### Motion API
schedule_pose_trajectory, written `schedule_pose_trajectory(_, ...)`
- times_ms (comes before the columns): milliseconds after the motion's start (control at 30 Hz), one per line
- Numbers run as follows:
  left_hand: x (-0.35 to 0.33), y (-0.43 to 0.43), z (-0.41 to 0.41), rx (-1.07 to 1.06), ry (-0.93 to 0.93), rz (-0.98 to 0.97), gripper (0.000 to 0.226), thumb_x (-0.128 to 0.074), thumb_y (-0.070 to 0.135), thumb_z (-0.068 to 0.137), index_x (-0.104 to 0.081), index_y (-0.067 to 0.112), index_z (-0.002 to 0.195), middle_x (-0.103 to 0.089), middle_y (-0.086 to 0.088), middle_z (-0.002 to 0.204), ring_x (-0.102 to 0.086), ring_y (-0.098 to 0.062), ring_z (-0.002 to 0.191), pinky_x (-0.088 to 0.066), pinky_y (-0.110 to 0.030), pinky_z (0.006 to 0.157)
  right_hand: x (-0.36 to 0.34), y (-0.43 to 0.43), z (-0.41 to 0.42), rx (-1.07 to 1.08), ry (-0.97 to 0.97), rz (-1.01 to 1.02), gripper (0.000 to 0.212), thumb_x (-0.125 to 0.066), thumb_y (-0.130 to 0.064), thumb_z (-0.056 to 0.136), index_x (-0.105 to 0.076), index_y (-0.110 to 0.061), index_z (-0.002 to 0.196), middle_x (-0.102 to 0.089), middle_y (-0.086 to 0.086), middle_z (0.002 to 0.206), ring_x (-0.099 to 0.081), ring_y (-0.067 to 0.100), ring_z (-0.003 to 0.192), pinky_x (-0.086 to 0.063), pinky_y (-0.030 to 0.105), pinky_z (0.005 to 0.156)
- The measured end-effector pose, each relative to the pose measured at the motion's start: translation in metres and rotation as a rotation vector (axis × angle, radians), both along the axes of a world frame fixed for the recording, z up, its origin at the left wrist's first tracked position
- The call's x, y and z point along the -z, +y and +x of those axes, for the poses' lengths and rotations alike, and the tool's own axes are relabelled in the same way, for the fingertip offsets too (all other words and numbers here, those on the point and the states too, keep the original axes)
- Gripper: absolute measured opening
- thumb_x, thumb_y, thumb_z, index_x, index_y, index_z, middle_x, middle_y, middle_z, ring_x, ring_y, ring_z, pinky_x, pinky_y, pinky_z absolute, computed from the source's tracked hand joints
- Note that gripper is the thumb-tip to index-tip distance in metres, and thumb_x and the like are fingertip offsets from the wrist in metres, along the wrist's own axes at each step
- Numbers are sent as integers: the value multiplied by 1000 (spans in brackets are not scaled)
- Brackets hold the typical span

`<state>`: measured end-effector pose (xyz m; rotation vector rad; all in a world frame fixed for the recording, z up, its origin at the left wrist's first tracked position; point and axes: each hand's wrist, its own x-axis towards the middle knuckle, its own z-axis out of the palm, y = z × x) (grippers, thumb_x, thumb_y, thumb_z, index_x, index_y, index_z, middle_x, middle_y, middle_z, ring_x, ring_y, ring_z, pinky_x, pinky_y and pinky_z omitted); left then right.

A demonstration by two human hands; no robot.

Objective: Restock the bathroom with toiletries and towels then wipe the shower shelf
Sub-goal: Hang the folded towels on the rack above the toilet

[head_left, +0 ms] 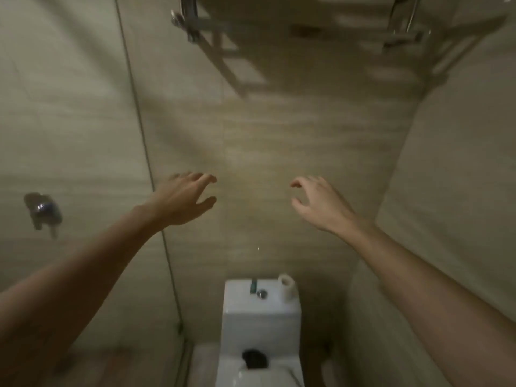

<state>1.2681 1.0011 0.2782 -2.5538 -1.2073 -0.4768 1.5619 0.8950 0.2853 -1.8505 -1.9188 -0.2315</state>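
Note:
Both my arms are raised in front of the beige tiled wall. My left hand (185,198) is spread with relaxed fingers and holds nothing. My right hand (318,202) hangs level with it, fingers loosely curved, also empty. High above them a chrome wall rack (195,22) spans the top of the view, its right bracket (405,34) near the corner. A white toilet tank (261,317) stands below with a toilet paper roll (287,284) and a small dark green item (254,286) on its lid.
A glass shower partition (145,152) runs down the left. Behind it a chrome shower valve (43,210) shows on the wall. The right side wall (460,163) closes in tightly. A dark object (254,358) lies on the toilet seat lid.

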Motion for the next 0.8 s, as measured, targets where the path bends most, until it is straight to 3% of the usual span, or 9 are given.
schedule_pose_trajectory(200,178,-59,-8,-136,77,-460,49,-48,52,98,-47,26,139,-59,-5,138,-62,-28,117,-50,-41,94,180,-80,8,129,261,-391,37,-59,-26,96,-58,-16,131,-60,4,132,-52,25,125,-39,34,105)
schedule_pose_trajectory(367,341,-134,-59,-327,134,-1006,47,-52,51,97,-54,24,136,-66,-5,130,-64,-26,116,-49,-32,93,328,-173,8,354,651,-720,32,-65,-26,91,-62,-14,121,-69,9,113,-65,28,107,-53,42,95)
schedule_pose_trajectory(433,391,-172,-81,-413,127,-1156,41,-59,44,97,-60,17,128,-68,-7,120,-66,-22,103,-47,-29,86,374,-218,3,422,737,-803,35,-64,-26,91,-61,-14,123,-68,7,113,-64,27,108,-52,41,97)
schedule_pose_trajectory(500,435,-207,-105,-542,44,-1307,30,-66,25,96,-64,4,117,-65,-12,102,-59,-23,87,-47,-33,78,411,-264,-2,486,785,-899,34,-63,-26,93,-61,-13,125,-66,4,115,-63,24,109,-50,36,97)
schedule_pose_trajectory(567,469,-234,-133,-685,9,-1399,26,-67,9,94,-65,-11,111,-60,-16,88,-54,-26,75,-49,-37,72,441,-311,-8,545,801,-1025,27,-61,-26,94,-62,-17,119,-64,0,111,-62,21,105,-49,33,92)
schedule_pose_trajectory(667,481,-267,-152,-801,-38,-1523,23,-60,8,98,-63,-11,111,-60,-14,79,-55,-25,66,-49,-27,57,469,-378,-22,616,854,-1210,4,-57,-22,95,-57,-23,98,-54,-5,94,-54,13,87,-47,32,83)
schedule_pose_trajectory(733,478,-282,-155,-904,-50,-1618,19,-57,17,101,-63,1,108,-64,-13,84,-57,-24,70,-38,-25,62,479,-417,-36,701,907,-1269,17,-56,-25,96,-59,-17,110,-58,1,105,-56,16,95,-44,28,80)
schedule_pose_trajectory(800,477,-286,-154,-936,-38,-1684,22,-57,24,101,-66,6,108,-70,-12,95,-63,-26,86,-39,-30,75,484,-449,-49,800,964,-1294,33,-56,-29,96,-57,-14,126,-61,6,123,-59,19,102,-43,26,80)
